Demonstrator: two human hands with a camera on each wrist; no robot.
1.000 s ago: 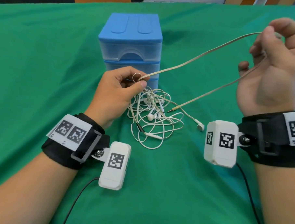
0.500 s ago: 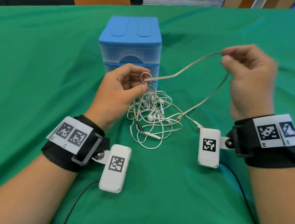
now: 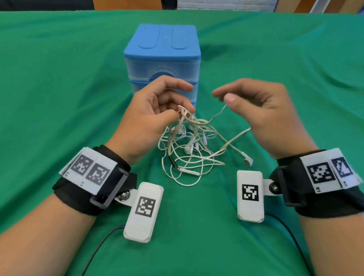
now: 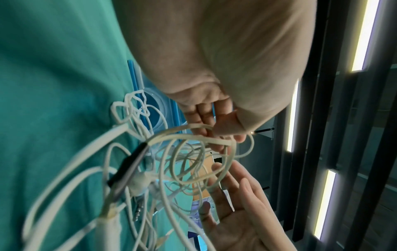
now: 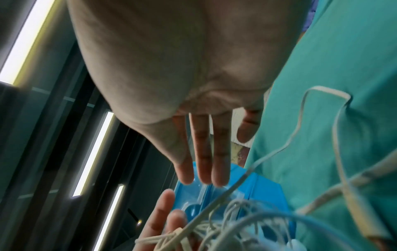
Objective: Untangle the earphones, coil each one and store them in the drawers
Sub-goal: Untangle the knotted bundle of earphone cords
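Observation:
A tangle of white earphones (image 3: 188, 152) lies on the green cloth in front of a blue drawer unit (image 3: 162, 53), whose drawers are closed. My left hand (image 3: 181, 111) pinches a small bunch of cable loops at the top of the tangle and holds them just above the pile; the left wrist view shows thumb and fingers (image 4: 223, 135) closed on a loop. My right hand (image 3: 221, 95) hovers close to the right of it with its fingers (image 5: 206, 161) straight. A thin cable (image 3: 218, 114) rises toward the right thumb, but I see no grip on it.
One earbud (image 3: 248, 161) and a plug end (image 3: 223, 147) trail off to the right of the pile, near my right wrist. Green cloth (image 3: 54, 90) covers the whole table. Wooden furniture stands beyond the far edge.
My right hand has come down and leftward from the upper right toward the left hand. The long cable it stretched taut now droops slack onto the pile. The left hand kept its hold.

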